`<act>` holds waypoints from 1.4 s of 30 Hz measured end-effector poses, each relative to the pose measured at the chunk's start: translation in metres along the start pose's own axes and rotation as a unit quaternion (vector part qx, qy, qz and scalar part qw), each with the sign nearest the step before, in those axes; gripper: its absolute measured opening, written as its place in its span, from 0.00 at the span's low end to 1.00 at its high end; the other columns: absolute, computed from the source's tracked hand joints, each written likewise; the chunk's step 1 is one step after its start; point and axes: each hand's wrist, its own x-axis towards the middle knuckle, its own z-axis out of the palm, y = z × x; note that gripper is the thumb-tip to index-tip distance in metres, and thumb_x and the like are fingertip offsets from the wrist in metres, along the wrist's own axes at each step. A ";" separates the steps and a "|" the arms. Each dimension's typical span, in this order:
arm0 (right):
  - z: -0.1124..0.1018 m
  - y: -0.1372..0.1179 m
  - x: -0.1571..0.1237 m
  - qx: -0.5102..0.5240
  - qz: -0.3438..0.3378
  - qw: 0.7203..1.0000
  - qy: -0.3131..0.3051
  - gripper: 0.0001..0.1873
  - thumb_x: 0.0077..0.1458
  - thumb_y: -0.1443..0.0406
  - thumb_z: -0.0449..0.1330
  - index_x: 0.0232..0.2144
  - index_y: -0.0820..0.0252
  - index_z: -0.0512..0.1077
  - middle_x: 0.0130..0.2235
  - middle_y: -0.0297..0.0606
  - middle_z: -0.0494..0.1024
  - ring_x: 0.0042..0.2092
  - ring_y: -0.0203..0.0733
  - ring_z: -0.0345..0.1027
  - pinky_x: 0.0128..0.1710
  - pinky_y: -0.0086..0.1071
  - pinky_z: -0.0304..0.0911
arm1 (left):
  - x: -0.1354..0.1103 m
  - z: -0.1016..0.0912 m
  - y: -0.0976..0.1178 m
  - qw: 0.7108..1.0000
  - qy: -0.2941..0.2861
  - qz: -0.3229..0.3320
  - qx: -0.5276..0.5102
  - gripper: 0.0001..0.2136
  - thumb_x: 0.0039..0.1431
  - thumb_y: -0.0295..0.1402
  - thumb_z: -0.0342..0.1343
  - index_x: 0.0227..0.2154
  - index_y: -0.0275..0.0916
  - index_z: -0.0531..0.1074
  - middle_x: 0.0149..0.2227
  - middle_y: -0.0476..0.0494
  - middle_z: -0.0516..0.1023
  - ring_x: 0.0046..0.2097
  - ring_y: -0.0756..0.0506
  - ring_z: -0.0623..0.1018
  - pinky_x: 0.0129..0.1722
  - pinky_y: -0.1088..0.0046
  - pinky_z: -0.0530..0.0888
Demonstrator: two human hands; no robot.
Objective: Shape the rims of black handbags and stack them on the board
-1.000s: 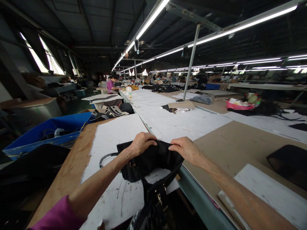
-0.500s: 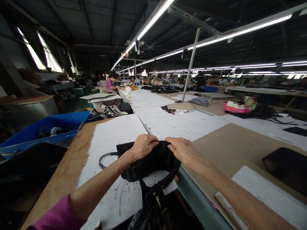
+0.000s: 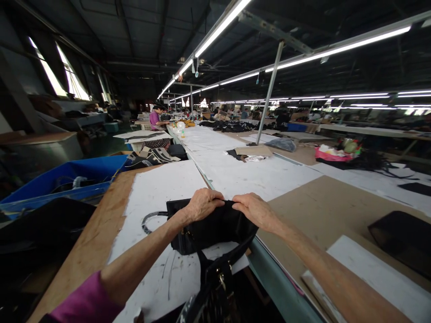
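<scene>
At the near end of the worktop [image 3: 88,252], a black bag [image 3: 215,229] sits over white paper [image 3: 158,190], its far edge raised. The left hand [image 3: 206,204] and right hand [image 3: 253,210] each have a tight pinching grip on that edge, near each other but not touching; this probably stretches the stretch between them and props the wall up. The paper likely guards the fabric. A handle [image 3: 150,219] loops out to the left. Fingertips behind the edge are hidden, the left forearm [image 3: 141,260] covers some of the bag, and the dark part below the gold clasp [image 3: 222,281] is hard to make out, running off the bottom.
</scene>
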 end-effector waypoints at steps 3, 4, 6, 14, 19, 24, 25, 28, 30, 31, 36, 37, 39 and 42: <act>0.001 -0.006 0.005 -0.047 0.009 0.999 -0.005 0.10 0.53 0.60 0.51 0.35 0.54 0.70 0.32 0.36 0.74 0.36 0.40 0.65 0.31 0.28 0.50 | -0.001 0.001 0.002 1.000 0.010 -0.019 0.001 0.10 0.51 0.33 0.49 0.31 0.42 0.75 0.29 0.51 0.76 0.32 0.49 0.71 0.33 0.77 0.66; 0.001 -0.009 0.007 -0.060 0.006 0.998 -0.008 0.11 0.53 0.60 0.51 0.37 0.53 0.69 0.33 0.36 0.75 0.37 0.41 0.65 0.31 0.28 0.50 | -0.001 0.002 0.003 1.000 0.013 -0.022 0.005 0.10 0.52 0.33 0.48 0.32 0.42 0.75 0.29 0.51 0.76 0.33 0.49 0.72 0.33 0.77 0.66; 0.002 -0.013 0.011 -0.079 -0.002 0.997 -0.016 0.12 0.55 0.59 0.49 0.38 0.52 0.69 0.35 0.37 0.75 0.37 0.41 0.66 0.31 0.29 0.50 | -0.002 0.004 0.003 1.000 0.019 -0.023 0.010 0.11 0.52 0.33 0.48 0.34 0.44 0.75 0.30 0.51 0.77 0.33 0.48 0.72 0.34 0.76 0.66; 0.003 -0.013 0.016 -0.078 -0.015 0.997 -0.019 0.14 0.57 0.60 0.46 0.31 0.55 0.70 0.31 0.36 0.75 0.36 0.39 0.66 0.31 0.29 0.49 | -0.006 -0.007 -0.004 0.998 -0.006 0.018 -0.056 0.11 0.54 0.32 0.47 0.35 0.39 0.74 0.34 0.49 0.77 0.36 0.49 0.73 0.39 0.76 0.67; 0.002 -0.015 0.016 -0.064 -0.017 0.998 -0.005 0.14 0.57 0.61 0.45 0.28 0.56 0.69 0.29 0.35 0.74 0.36 0.39 0.65 0.31 0.29 0.48 | -0.032 -0.029 -0.016 0.998 0.025 -0.041 0.037 0.18 0.45 0.39 0.57 0.42 0.42 0.69 0.37 0.48 0.75 0.39 0.45 0.72 0.38 0.74 0.66; 0.004 -0.016 0.016 -0.065 -0.005 0.998 0.006 0.14 0.57 0.60 0.46 0.26 0.56 0.68 0.28 0.35 0.73 0.35 0.39 0.64 0.30 0.29 0.47 | -0.059 -0.029 -0.022 0.985 0.028 -0.106 0.135 0.12 0.47 0.41 0.55 0.36 0.45 0.72 0.32 0.49 0.76 0.35 0.45 0.73 0.33 0.75 0.65; 0.005 -0.016 0.016 -0.069 -0.004 0.998 0.009 0.14 0.57 0.60 0.46 0.26 0.56 0.67 0.28 0.35 0.73 0.35 0.39 0.64 0.29 0.29 0.47 | -0.061 -0.027 -0.021 0.983 0.031 -0.108 0.145 0.10 0.49 0.40 0.53 0.35 0.45 0.72 0.30 0.49 0.77 0.34 0.46 0.73 0.32 0.75 0.65; 0.006 -0.018 0.017 -0.103 -0.001 0.995 0.015 0.17 0.58 0.57 0.44 0.26 0.56 0.67 0.26 0.34 0.72 0.31 0.38 0.64 0.27 0.29 0.45 | -0.063 -0.024 -0.016 0.980 0.040 -0.102 0.166 0.10 0.54 0.39 0.48 0.30 0.43 0.73 0.26 0.48 0.76 0.30 0.47 0.73 0.30 0.76 0.63; 0.007 -0.021 0.020 -0.147 -0.005 0.989 0.026 0.19 0.58 0.56 0.43 0.25 0.57 0.67 0.25 0.35 0.73 0.30 0.39 0.65 0.26 0.30 0.45 | -0.062 -0.024 -0.014 0.980 0.042 -0.094 0.170 0.12 0.55 0.38 0.46 0.27 0.41 0.73 0.23 0.47 0.74 0.28 0.48 0.72 0.28 0.76 0.62; 0.008 -0.024 0.022 -0.167 -0.011 0.985 0.033 0.19 0.58 0.56 0.44 0.25 0.57 0.68 0.26 0.36 0.73 0.30 0.39 0.66 0.26 0.30 0.45 | -0.061 -0.025 -0.013 0.980 0.045 -0.091 0.170 0.13 0.56 0.38 0.46 0.26 0.41 0.73 0.22 0.47 0.74 0.27 0.48 0.71 0.28 0.76 0.61; 0.014 -0.040 0.038 -0.130 -0.065 0.989 0.007 0.16 0.57 0.58 0.46 0.28 0.56 0.70 0.30 0.36 0.75 0.34 0.39 0.67 0.29 0.28 0.49 | -0.061 -0.026 -0.019 0.986 0.056 -0.091 0.132 0.11 0.55 0.37 0.47 0.27 0.42 0.74 0.24 0.48 0.75 0.27 0.49 0.71 0.29 0.77 0.62; 0.015 -0.042 0.041 -0.115 -0.070 0.991 -0.003 0.15 0.57 0.58 0.46 0.28 0.56 0.70 0.30 0.36 0.75 0.34 0.38 0.67 0.30 0.28 0.50 | -0.061 -0.026 -0.021 0.987 0.054 -0.092 0.122 0.11 0.55 0.37 0.47 0.27 0.42 0.74 0.24 0.49 0.75 0.27 0.50 0.71 0.29 0.77 0.62; 0.017 -0.044 0.046 -0.102 -0.071 0.992 -0.012 0.16 0.57 0.57 0.47 0.28 0.55 0.71 0.29 0.35 0.75 0.34 0.38 0.67 0.31 0.28 0.51 | -0.061 -0.026 -0.023 0.988 0.052 -0.093 0.112 0.11 0.55 0.37 0.47 0.27 0.42 0.74 0.24 0.49 0.75 0.27 0.50 0.71 0.29 0.77 0.62; 0.020 -0.041 0.049 -0.088 -0.072 0.993 -0.010 0.15 0.56 0.58 0.48 0.28 0.55 0.71 0.29 0.35 0.75 0.35 0.38 0.67 0.32 0.28 0.51 | -0.057 -0.025 -0.023 0.988 0.052 -0.092 0.115 0.11 0.54 0.36 0.48 0.25 0.41 0.74 0.22 0.49 0.74 0.26 0.50 0.70 0.28 0.77 0.62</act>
